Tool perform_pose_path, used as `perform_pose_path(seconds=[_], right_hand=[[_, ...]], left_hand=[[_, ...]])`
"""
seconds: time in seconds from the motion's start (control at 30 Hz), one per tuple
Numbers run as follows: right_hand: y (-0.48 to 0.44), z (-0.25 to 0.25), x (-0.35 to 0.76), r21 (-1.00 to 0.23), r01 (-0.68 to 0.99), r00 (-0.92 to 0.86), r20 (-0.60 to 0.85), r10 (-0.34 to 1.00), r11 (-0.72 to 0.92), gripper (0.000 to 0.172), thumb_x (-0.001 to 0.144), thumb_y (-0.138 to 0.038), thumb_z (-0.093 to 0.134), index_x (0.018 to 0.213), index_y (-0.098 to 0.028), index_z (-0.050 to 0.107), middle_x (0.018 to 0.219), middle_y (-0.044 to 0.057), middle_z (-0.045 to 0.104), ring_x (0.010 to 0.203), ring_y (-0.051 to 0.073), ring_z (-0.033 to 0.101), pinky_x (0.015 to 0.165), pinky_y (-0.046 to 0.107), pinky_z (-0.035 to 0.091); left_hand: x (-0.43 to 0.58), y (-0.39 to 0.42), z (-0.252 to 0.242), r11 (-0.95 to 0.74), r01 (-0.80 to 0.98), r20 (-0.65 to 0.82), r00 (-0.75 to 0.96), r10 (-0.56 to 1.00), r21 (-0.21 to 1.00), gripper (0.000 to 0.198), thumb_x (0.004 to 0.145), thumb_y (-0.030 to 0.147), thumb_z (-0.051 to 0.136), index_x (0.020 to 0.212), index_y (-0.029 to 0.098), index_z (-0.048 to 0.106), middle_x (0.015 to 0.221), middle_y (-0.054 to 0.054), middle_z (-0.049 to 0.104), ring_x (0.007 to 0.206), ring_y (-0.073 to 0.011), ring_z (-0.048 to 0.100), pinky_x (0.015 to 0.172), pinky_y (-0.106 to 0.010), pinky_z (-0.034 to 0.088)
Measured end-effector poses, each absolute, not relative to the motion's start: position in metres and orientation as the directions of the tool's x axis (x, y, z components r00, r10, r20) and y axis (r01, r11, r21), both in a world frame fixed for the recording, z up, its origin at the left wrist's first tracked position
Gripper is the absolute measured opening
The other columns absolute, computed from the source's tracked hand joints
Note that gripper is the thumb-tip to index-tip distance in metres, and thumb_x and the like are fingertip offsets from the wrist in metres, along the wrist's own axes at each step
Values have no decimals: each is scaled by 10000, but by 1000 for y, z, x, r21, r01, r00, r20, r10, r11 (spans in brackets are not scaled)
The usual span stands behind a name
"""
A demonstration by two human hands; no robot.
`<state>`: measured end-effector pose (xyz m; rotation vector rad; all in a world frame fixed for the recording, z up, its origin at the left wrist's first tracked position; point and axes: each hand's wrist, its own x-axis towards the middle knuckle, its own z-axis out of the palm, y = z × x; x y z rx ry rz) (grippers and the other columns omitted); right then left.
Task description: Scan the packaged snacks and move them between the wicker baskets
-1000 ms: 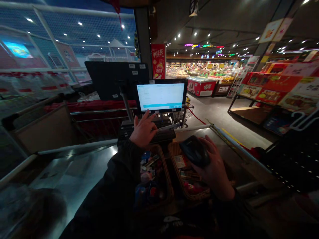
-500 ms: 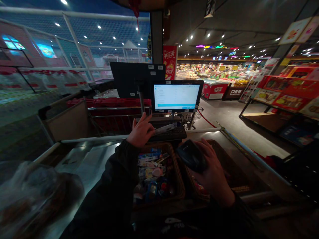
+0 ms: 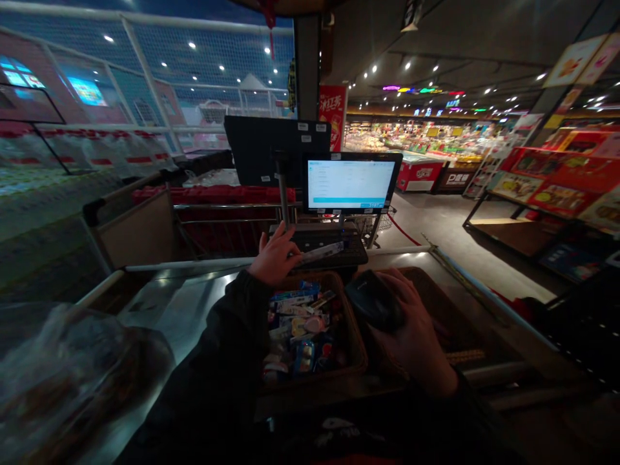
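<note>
My left hand point(image 3: 275, 256) rests with fingers stretched flat on the left end of a black keyboard point(image 3: 334, 247) at a checkout counter. My right hand point(image 3: 411, 332) is wrapped round a black handheld scanner point(image 3: 374, 301), held over a wicker basket. A lit till screen point(image 3: 351, 183) stands just behind the keyboard. Below my left forearm sits a wicker basket of small packaged goods point(image 3: 303, 329).
A dark customer display point(image 3: 271, 150) on a pole rises left of the screen. The steel counter top point(image 3: 169, 307) runs to the left, with a plastic bag point(image 3: 62, 381) at the near left. Red shopping carts point(image 3: 217, 213) stand behind. Store shelves point(image 3: 557, 187) line the right aisle.
The view has turned left and steadied. My left hand has dropped from the screen's lower edge onto the keyboard. My right hand keeps the scanner in much the same place.
</note>
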<state>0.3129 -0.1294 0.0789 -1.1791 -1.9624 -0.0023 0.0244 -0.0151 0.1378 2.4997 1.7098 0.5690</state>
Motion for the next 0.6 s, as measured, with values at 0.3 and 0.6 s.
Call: perform_pose_path(seconds=[0.3,0.6], right_hand=[[-138,76,316,-389,758,-190,637,747,524,505,799,-276,725,1286,-246,596,1417,141,528,1436,398,381,1138,670,363],[-136,65,316,-424,762,-218,544,810,489,464,770,-252,702,1226,-217,628,1392,147,564,1414,398,412,1150,676,325]], left_hand=[[19,-25,107,-436,869,16,445,896,233,106,886,235,607,879,223,712,1559,-53,461,1542,-301,187,1156,-730,116],[3,-35,44,-427,867,-263,487,833,255,53,846,263,692,836,221,724,1504,-38,533,1516,-326,259,1154,-726,117]])
